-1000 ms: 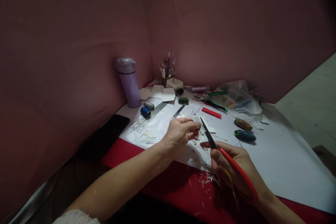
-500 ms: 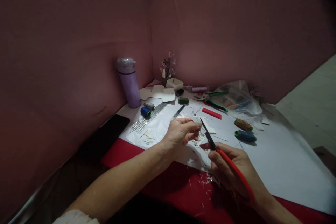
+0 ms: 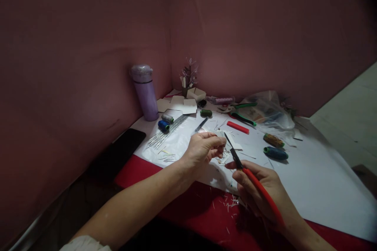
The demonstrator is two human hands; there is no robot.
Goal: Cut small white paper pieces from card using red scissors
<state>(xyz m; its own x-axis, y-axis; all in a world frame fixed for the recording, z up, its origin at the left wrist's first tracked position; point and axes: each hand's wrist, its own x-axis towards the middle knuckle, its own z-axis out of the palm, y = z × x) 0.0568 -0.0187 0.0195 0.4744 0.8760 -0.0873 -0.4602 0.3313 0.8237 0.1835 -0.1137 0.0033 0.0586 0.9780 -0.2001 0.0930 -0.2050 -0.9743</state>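
Note:
My left hand pinches a small pale piece between thumb and fingertips, just above the white paper sheet. My right hand grips red-handled scissors. Their dark blades point up and left and touch the pale piece right beside my left fingertips. What the piece is made of is too small to tell. Pale clippings lie scattered on the red cloth under both hands.
A lilac flask stands at the back left, a dark phone below it. Thread spools, a bundle of thin wires, green-handled pliers, a red stick, two more spools and a plastic bag lie on the paper.
The right hand has shifted slightly left with the scissors, bringing the blades closer to the left fingertips. The left hand has stayed nearly still.

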